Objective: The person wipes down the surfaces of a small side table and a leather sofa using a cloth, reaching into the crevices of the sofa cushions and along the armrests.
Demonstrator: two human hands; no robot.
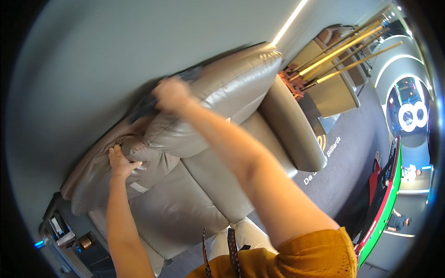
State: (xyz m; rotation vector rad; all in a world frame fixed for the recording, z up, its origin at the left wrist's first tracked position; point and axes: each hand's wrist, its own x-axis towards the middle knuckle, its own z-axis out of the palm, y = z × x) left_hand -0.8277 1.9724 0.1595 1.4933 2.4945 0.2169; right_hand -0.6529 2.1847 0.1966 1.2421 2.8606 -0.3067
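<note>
A grey-brown leather sofa [167, 198] stands before me against a grey wall. My left hand [122, 162] presses with spread fingers on its back cushion [99, 182], where the leather is bunched into folds. On the top of the sofa back, my right hand [174, 95] is blurred and curled over a dark cloth [144, 106], part of which shows on either side of the hand. Beside it bulges the other back cushion [240, 81]. A small pale tag [138, 187] lies by the left cushion's lower edge.
A wooden rack [293, 83] with several billiard cues [340, 50] stands past the sofa's right armrest [295, 132]. Farther right is a green-topped billiard table [382, 215]. At lower left, a dark side table [94, 255] holds a copper-coloured cup [84, 242]. Two people are in the distance.
</note>
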